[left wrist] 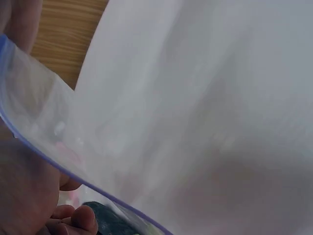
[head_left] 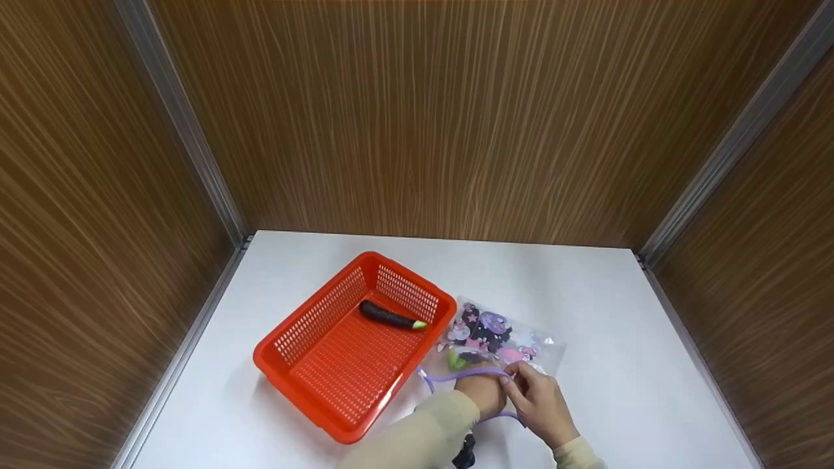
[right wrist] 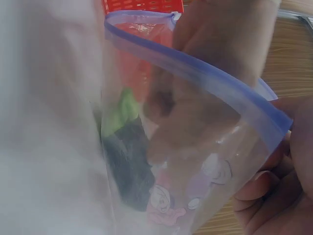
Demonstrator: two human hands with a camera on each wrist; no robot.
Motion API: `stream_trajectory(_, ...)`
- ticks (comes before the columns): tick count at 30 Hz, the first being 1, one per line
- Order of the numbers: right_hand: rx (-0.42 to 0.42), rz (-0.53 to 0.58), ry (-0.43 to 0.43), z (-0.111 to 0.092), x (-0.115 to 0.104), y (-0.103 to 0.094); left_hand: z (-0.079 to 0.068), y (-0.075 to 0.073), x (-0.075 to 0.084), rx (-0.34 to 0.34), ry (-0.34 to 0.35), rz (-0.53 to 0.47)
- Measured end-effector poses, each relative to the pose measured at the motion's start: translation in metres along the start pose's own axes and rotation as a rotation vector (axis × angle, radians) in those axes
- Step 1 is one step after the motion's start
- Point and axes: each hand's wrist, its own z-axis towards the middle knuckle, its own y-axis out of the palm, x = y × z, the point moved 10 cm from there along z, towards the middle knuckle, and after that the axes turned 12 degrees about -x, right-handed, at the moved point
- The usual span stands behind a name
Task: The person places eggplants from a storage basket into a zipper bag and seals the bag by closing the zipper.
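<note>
A clear zip bag (head_left: 521, 326) with a purple zip edge and printed pink and purple cartoon figures lies right of the basket. My left hand (head_left: 481, 393) reaches through its mouth. Inside, a dark eggplant with a green top (right wrist: 128, 161) is beside that hand's fingers, seen hazily through the plastic. No finger visibly wraps round the eggplant in the right wrist view. My right hand (head_left: 539, 404) pinches the bag's purple zip edge (right wrist: 195, 68) at the right end of the mouth. Part of the left hand's fingertips (left wrist: 84, 219) shows in the left wrist view.
A red perforated basket (head_left: 313, 410) stands at the left, close to the bag. In it lies another dark eggplant with a pale green end (head_left: 389, 316). A small black object (head_left: 464, 454) shows by the left sleeve. Wood-grain panels (head_left: 417, 130) enclose the white table (head_left: 625, 326).
</note>
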Motion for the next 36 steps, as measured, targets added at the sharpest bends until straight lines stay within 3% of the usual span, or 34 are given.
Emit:
stream_trajectory(2, -0.002, 0.004, 0.012, 0.000, 0.002, 0.000, -0.003, -0.004, 0.005, 0.024, 0.027, 0.035)
stream_trajectory(6, -0.008, -0.008, 0.028, 0.001, 0.004, 0.000, -0.008, -0.005, 0.007, 0.017, 0.050, 0.011)
stream_trajectory(16, 0.009, -0.030, 0.005, 0.000, 0.006, -0.003, -0.024, -0.012, 0.009, -0.082, 0.138, 0.049)
stream_trajectory(20, 0.019, -0.030, 0.023, 0.000, 0.010, -0.004, -0.032, -0.023, 0.009, -0.091, 0.168, 0.028)
stream_trajectory(26, 0.023, -0.022, 0.027, 0.001, 0.010, -0.007, -0.047, -0.044, 0.012, -0.064, 0.232, 0.072)
stream_trajectory(31, 0.028, -0.021, 0.028, 0.000, 0.010, -0.009, -0.056, -0.059, 0.009, -0.072, 0.224, 0.052)
stream_trajectory(36, 0.025, -0.024, 0.040, 0.000, 0.012, -0.008, -0.066, -0.076, 0.004, 0.000, 0.234, 0.056)
